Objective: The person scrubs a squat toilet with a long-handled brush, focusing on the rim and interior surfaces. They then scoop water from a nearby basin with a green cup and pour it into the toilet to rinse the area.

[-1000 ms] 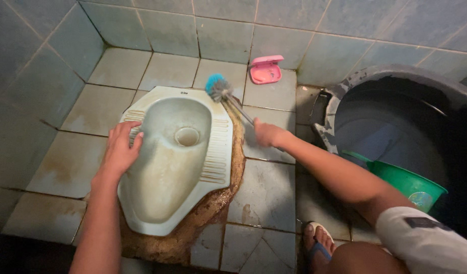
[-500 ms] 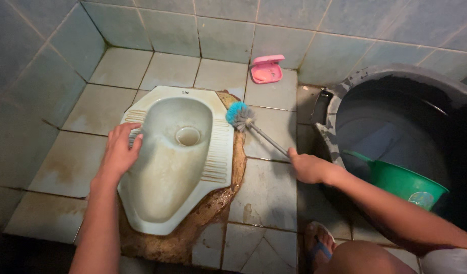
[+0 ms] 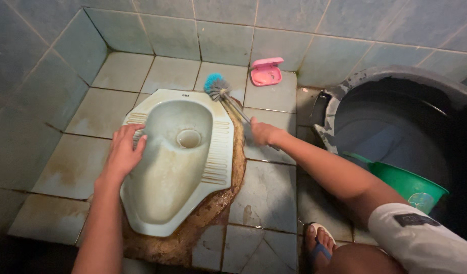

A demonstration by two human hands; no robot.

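While the right hand (image 3: 264, 133) is clenched round the thin metal handle of the toilet brush (image 3: 217, 87), the blue-and-grey bristle head sits at the top-right rim of the squat toilet (image 3: 221, 152), upper centre of frame, right where pan meets the brown-stained cement edge (image 3: 237, 167). Left hand (image 3: 124, 152) lies flat w/ fingers spread on the left footrest ridges, grasping nothing, just bracing.

To do this scrub well, I'd judge: keep bristles pressed into the seam btwn pan & cement, short strokes, handle low so the head doesn't skip onto the floor tiles (image 3: 266, 193). Left hand best kept clear of the bowl centre & the drain hole (image 3: 189, 138). Grip looks firm enough; a slip would prob. flick dirty water twd the wall.

Packages etc.: pink soap case (image 3: 266, 72), lid open, rounded rectangle, against the back wall, upper centre-right. Green scoop (image 3: 406, 183) at right edge, inside the big dark grey tub (image 3: 345, 86); round pale sticker on the scoop's side, lower right. Small dark maker's mark at the pan's top rim, too small to make out. Dark patch on the white shorts (image 3: 421, 243), bottom right.
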